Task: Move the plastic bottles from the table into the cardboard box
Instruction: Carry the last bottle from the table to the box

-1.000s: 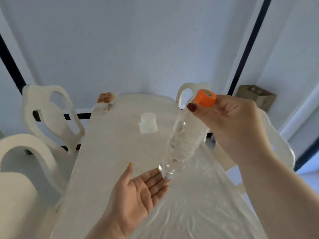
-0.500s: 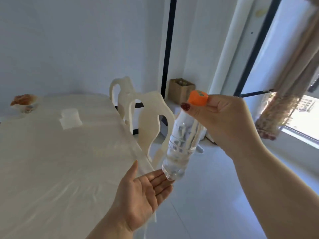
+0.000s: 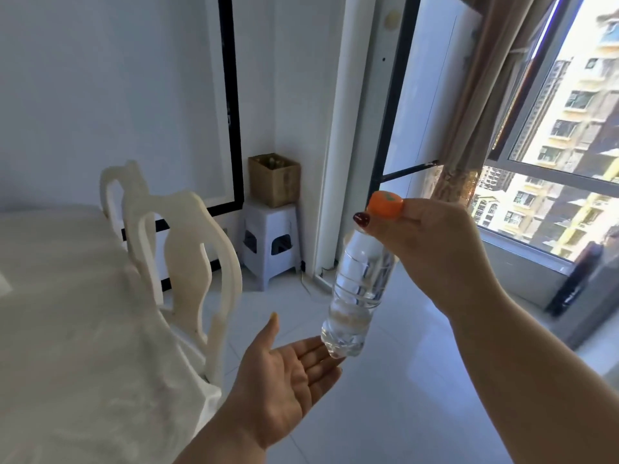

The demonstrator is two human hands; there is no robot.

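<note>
- Against the frame half a second before, the view had swung further right: the table had slid to the left edge, the window now filled the right side, and the cardboard box on its white stool stood larger, beyond the hands and to their left.
- The two hands and the bottle kept the same arrangement to each other as in that earlier frame.
- The right hand gripped the clear plastic bottle at its neck, fingers and thumb curled just under the orange cap.
- The bottle hung down from that hand, tilted, with its base lower and to the left of the grip.
- The left hand lay palm up below it, fingers straight and relaxed, holding nothing.
- The bottle's base sat just over the left fingertips; whether it touched them could not be told.
- A white chair stood left of the left hand, against the table.
</note>
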